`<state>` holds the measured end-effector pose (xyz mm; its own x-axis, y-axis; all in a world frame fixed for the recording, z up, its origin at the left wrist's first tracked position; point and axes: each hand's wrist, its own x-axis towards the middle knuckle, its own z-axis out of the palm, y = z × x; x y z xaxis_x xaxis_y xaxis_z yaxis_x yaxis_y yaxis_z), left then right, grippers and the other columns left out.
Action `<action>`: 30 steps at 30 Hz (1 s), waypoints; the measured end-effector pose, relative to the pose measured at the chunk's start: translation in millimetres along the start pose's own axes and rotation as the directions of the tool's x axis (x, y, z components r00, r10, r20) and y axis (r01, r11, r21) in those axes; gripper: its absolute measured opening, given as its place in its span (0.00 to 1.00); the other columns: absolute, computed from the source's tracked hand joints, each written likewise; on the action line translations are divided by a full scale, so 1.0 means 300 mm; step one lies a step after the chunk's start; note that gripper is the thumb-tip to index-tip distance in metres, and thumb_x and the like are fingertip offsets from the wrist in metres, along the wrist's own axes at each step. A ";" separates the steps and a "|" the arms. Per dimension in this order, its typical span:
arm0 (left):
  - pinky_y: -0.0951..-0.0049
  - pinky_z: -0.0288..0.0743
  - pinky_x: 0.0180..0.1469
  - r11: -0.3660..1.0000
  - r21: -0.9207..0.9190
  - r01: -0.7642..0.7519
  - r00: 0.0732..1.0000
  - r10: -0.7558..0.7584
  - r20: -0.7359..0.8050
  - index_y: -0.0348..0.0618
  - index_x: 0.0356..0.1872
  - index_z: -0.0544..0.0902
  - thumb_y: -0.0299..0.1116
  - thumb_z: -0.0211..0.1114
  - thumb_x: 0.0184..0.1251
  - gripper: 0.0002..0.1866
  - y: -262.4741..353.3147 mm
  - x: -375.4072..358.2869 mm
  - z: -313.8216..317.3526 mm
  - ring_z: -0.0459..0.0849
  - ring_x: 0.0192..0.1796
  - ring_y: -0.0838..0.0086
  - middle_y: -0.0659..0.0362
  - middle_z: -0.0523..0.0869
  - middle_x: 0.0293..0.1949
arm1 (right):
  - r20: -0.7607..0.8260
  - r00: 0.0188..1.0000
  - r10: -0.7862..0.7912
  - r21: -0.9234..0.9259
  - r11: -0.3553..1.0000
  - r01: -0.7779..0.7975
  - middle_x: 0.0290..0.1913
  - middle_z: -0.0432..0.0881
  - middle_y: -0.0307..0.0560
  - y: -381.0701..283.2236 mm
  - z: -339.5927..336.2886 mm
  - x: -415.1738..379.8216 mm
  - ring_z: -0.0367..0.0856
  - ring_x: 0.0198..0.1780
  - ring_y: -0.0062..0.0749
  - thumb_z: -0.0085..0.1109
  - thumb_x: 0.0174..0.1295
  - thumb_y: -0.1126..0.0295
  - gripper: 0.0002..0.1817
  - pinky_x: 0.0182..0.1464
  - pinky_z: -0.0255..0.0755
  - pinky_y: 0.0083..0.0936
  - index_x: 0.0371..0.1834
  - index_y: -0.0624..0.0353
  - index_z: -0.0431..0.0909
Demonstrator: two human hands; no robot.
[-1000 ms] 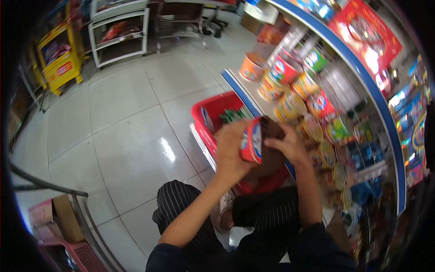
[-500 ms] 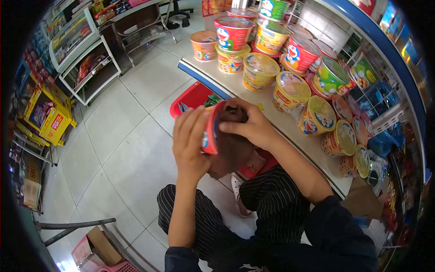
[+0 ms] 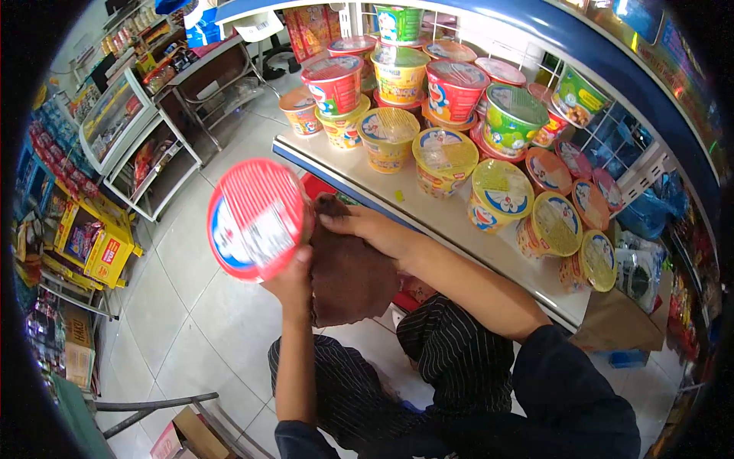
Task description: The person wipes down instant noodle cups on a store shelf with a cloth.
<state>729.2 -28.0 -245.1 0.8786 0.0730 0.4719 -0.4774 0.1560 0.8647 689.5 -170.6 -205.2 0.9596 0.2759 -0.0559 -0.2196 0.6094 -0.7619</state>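
A snack cup with a red-rimmed printed lid (image 3: 256,218) is held up by my left hand (image 3: 290,281), its lid facing me. My left fingers are mostly hidden behind the cup, with the thumb along its side. My right hand (image 3: 371,229) is closed on a brown cloth (image 3: 352,283) that hangs down beside the cup. Nearest to my right hand stands a shelf (image 3: 428,229) with rows of similar cups, among them a yellow cup (image 3: 388,141), a red cup (image 3: 455,92) and a green cup (image 3: 512,122).
Under the shelf edge, part of a red container (image 3: 315,186) shows. A cardboard piece (image 3: 623,321) leans at the shelf's near right end. On the left stand a glass display case (image 3: 115,126) and a yellow rack (image 3: 92,241). Tiled floor (image 3: 191,291) lies between.
The cup has moved left and turned so its lid faces me. The cloth hangs lower, apart from the lid. My view has shifted, so the shelf appears lower.
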 end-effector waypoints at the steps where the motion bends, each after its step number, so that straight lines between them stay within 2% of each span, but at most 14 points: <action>1: 0.67 0.71 0.51 0.975 -0.211 -0.068 0.997 0.074 0.020 0.31 0.48 0.72 0.42 0.69 0.47 0.30 0.057 0.050 0.046 0.77 0.47 0.68 0.53 0.78 0.45 | 0.027 0.999 -0.023 -0.012 1.000 0.023 0.45 0.78 0.44 -0.004 0.001 -0.002 0.77 0.44 0.28 0.54 0.60 0.60 0.20 0.48 0.71 0.26 0.51 0.59 0.70; 2: 0.66 0.72 0.49 0.949 -0.264 -0.171 0.984 0.177 0.001 0.31 0.51 0.68 0.43 0.67 0.50 0.32 0.047 0.100 0.073 0.78 0.46 0.66 0.52 0.77 0.46 | 0.055 0.998 -0.042 -0.022 0.999 0.043 0.46 0.77 0.45 -0.007 0.000 -0.003 0.77 0.44 0.28 0.54 0.60 0.60 0.20 0.48 0.71 0.26 0.52 0.59 0.69; 4: 0.61 0.74 0.49 0.948 -0.269 0.168 0.983 -0.140 0.121 0.35 0.52 0.68 0.50 0.52 0.61 0.28 0.137 0.141 0.144 0.78 0.49 0.63 0.52 0.76 0.47 | 0.004 0.998 -0.065 -0.026 0.998 0.065 0.47 0.77 0.46 -0.011 -0.020 0.007 0.77 0.45 0.28 0.53 0.60 0.60 0.21 0.48 0.71 0.26 0.53 0.60 0.69; 5: 0.66 0.74 0.46 0.960 -0.281 0.002 0.982 0.051 0.180 0.36 0.51 0.70 0.53 0.49 0.63 0.28 0.083 0.198 0.204 0.79 0.46 0.67 0.53 0.78 0.45 | -0.075 0.994 -0.074 -0.024 0.997 0.072 0.47 0.77 0.46 -0.012 -0.047 0.028 0.76 0.46 0.28 0.52 0.61 0.60 0.21 0.48 0.70 0.26 0.53 0.60 0.68; 7: 0.76 0.72 0.42 0.973 -0.195 0.119 0.965 -0.068 0.252 0.36 0.44 0.74 0.43 0.66 0.55 0.23 0.093 0.225 0.331 0.78 0.38 0.77 0.58 0.80 0.38 | -0.243 0.966 -0.084 -0.086 0.994 0.065 0.46 0.77 0.46 -0.012 -0.084 0.048 0.76 0.46 0.28 0.49 0.62 0.58 0.22 0.48 0.70 0.25 0.52 0.62 0.69; 10: 0.73 0.74 0.43 0.996 0.029 -0.083 0.958 0.072 0.276 0.33 0.44 0.72 0.46 0.74 0.42 0.33 -0.001 0.242 0.490 0.81 0.40 0.72 0.52 0.81 0.39 | -0.485 0.866 -0.118 -0.184 0.983 0.031 0.40 0.79 0.45 0.012 -0.132 0.064 0.77 0.38 0.26 0.45 0.62 0.51 0.24 0.42 0.71 0.24 0.46 0.63 0.73; 13: 0.67 0.72 0.47 0.989 0.075 -0.128 0.943 0.098 0.319 0.32 0.46 0.71 0.49 0.76 0.37 0.38 -0.050 0.229 0.565 0.81 0.40 0.63 0.48 0.82 0.37 | -0.441 0.879 -0.183 -0.306 0.951 0.045 0.38 0.80 0.45 0.009 -0.200 0.068 0.77 0.35 0.25 0.44 0.62 0.49 0.25 0.37 0.70 0.23 0.44 0.62 0.73; 16: 0.60 0.65 0.54 0.904 0.281 -0.322 0.917 0.225 0.330 0.31 0.50 0.69 0.50 0.75 0.36 0.42 -0.065 0.225 0.606 0.76 0.47 0.56 0.44 0.77 0.43 | -0.285 0.939 -0.195 -0.367 0.927 0.081 0.33 0.78 0.43 0.056 -0.238 0.112 0.74 0.32 0.24 0.45 0.62 0.50 0.21 0.34 0.67 0.21 0.40 0.59 0.74; 19: 0.54 0.58 0.56 0.648 0.429 -0.630 0.731 0.681 0.043 0.34 0.54 0.66 0.49 0.73 0.34 0.44 0.033 0.121 0.630 0.67 0.54 0.50 0.41 0.68 0.51 | -0.262 0.920 -0.292 -0.657 0.752 0.051 0.43 0.73 0.55 0.084 -0.226 0.131 0.71 0.45 0.38 0.45 0.61 0.49 0.26 0.46 0.64 0.27 0.48 0.62 0.64; 23: 0.53 0.59 0.55 0.673 0.037 -0.739 0.620 0.656 0.431 0.42 0.55 0.67 0.43 0.71 0.32 0.41 0.222 -0.066 0.789 0.61 0.58 0.48 0.41 0.65 0.52 | -0.292 0.933 -0.210 -0.800 0.588 -0.118 0.63 0.58 0.64 0.122 -0.198 0.132 0.55 0.66 0.48 0.42 0.63 0.49 0.39 0.65 0.50 0.30 0.67 0.67 0.44; 25: 0.54 0.60 0.56 0.768 -0.240 -0.594 0.635 0.631 0.445 0.46 0.54 0.68 0.42 0.71 0.32 0.39 0.271 -0.109 0.964 0.61 0.57 0.48 0.41 0.65 0.52 | -0.278 0.946 -0.167 -0.778 0.617 -0.120 0.66 0.52 0.66 0.100 -0.175 0.097 0.49 0.69 0.48 0.41 0.63 0.49 0.40 0.67 0.44 0.30 0.68 0.66 0.39; 26: 0.54 0.60 0.56 0.776 -0.224 -0.589 0.644 0.619 0.450 0.48 0.54 0.68 0.42 0.71 0.32 0.40 0.294 -0.120 1.040 0.61 0.57 0.49 0.41 0.65 0.53 | -0.245 0.958 -0.151 -0.785 0.611 -0.104 0.67 0.51 0.64 0.115 -0.198 0.108 0.48 0.69 0.48 0.41 0.63 0.49 0.42 0.67 0.45 0.29 0.68 0.65 0.35; 29: 0.55 0.61 0.57 0.785 -0.121 -0.607 0.613 0.560 0.558 0.48 0.54 0.70 0.40 0.70 0.33 0.37 0.315 -0.140 1.247 0.62 0.57 0.50 0.45 0.66 0.55 | -0.302 0.949 -0.094 -0.776 0.602 -0.188 0.65 0.55 0.63 0.117 -0.180 0.082 0.52 0.68 0.46 0.42 0.63 0.50 0.39 0.66 0.47 0.28 0.68 0.65 0.41; 30: 0.56 0.61 0.58 0.780 -0.074 -0.622 0.593 0.531 0.605 0.47 0.53 0.71 0.40 0.70 0.34 0.36 0.314 -0.148 1.310 0.63 0.57 0.51 0.47 0.67 0.56 | -0.234 0.960 -0.155 -0.795 0.598 -0.097 0.63 0.59 0.62 0.136 -0.193 0.087 0.56 0.66 0.45 0.42 0.63 0.51 0.37 0.64 0.50 0.28 0.66 0.65 0.46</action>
<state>641.1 -403.7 -117.1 0.2616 -0.4700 0.8430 -0.9176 0.1496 0.3682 715.7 -181.5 -275.1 0.9963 -0.0039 -0.0863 -0.0845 -0.2536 -0.9636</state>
